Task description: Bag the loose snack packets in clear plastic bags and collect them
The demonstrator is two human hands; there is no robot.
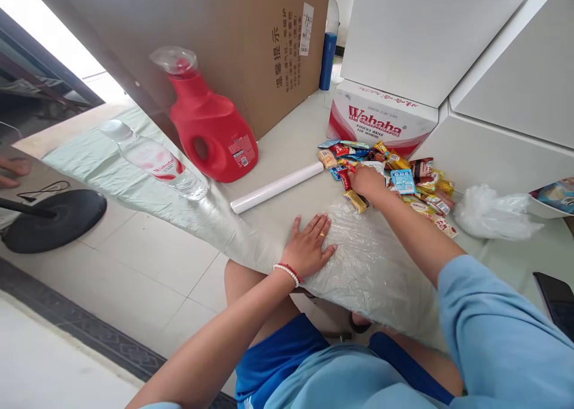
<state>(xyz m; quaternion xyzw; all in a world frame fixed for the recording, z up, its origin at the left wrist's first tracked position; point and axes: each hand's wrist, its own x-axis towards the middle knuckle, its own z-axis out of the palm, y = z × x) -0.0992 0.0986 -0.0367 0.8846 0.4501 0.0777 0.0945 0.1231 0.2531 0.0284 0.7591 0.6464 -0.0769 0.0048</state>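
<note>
At the near edge of the table, under a creased clear plastic cover, the left hand lies palm down. Its fingers are stretched out and moderately spread, pressing on the film and gripping nothing. A thin gold-coloured ring is on one finger; a red cord and a white beaded bracelet circle the wrist.

Further off and to the right, the right hand reaches into the left side of a loose heap of small, glossy, multicoloured snack packets. Its fingers point down among the wrappers, close to a small red packet; their tips are partly hidden, so cannot tell whether they pinch anything. A flat gold-wrapped packet lies at the near side of this hand.

The heap sits directly in front of a white and red cardboard carton printed "Wahaha". To its right: a crumpled translucent plastic bag. Left of the heap, a smooth white tube lies slantwise, its far end near the packets.

Further left, a red plastic jug with a handle hole stands before a large brown cardboard box. Beside the jug, on its left, is a clear plastic water bottle with a white cap. Near right edge: a black phone, partly out of view.
</note>
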